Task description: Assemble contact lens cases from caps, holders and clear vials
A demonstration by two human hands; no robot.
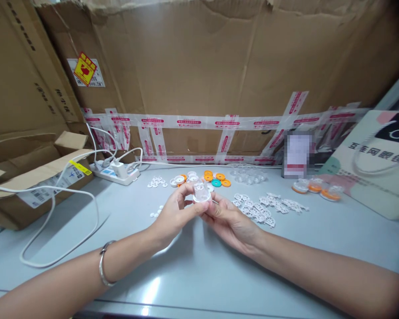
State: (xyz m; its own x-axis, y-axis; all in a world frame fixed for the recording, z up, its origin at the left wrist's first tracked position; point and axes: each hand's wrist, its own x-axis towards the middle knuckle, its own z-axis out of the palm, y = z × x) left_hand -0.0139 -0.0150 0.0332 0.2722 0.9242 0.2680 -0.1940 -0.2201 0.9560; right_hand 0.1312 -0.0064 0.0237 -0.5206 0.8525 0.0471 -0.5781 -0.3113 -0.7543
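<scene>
Between both hands, over the middle of the table, is a small clear plastic cup-like piece with a white rim [202,193]. My left hand [176,212] grips it from the left, thumb across its near side. From the right, my right hand [231,221] pinches its lower edge with thumb and fingers. Just behind lie orange, white and teal rings [216,182]. White spoked plastic pieces [257,210] are spread to the right of my right hand. Small white discs [157,212] lie left of my left hand, partly hidden by it.
Clear domed pieces [249,175] and small white parts [157,181] lie farther back. Orange-rimmed assembled pieces [315,188] stand at right, near a phone [297,155] and a paper bag [379,177]. At left are an open carton [36,177], a power strip [116,172] and a looping white cable [98,212].
</scene>
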